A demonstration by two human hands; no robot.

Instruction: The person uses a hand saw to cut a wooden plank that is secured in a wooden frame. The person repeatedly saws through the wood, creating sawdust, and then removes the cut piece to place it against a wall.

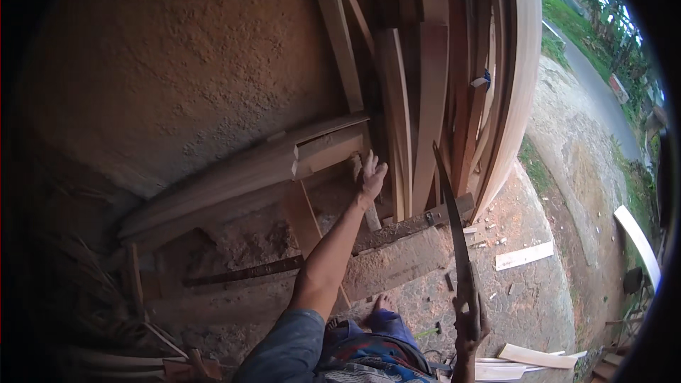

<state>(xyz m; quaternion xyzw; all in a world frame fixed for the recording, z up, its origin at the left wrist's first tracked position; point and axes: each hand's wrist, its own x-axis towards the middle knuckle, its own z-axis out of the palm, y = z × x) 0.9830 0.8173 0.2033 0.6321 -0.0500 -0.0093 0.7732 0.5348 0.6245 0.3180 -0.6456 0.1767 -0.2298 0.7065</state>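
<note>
My left hand (370, 179) reaches forward at the centre, fingers extended and apart, with nothing seen in it. It is just above a short wooden stick (372, 216) beside the upright boards; whether they touch cannot be told. My right hand (469, 320), low and to the right, is closed round the handle of a handsaw (455, 223). The saw's long, dark blade points forward and up, its narrow tip in front of the leaning boards (431, 92). The saw's handle is mostly hidden by my fingers.
A long wooden beam (234, 163) lies along the rough wall (184, 50). Nearer me, a dark narrow bar (248, 272) crosses a low ledge. Wood offcuts (525, 256) and pale strips (539, 356) litter the floor at right. Beyond are grass and a road (606, 96).
</note>
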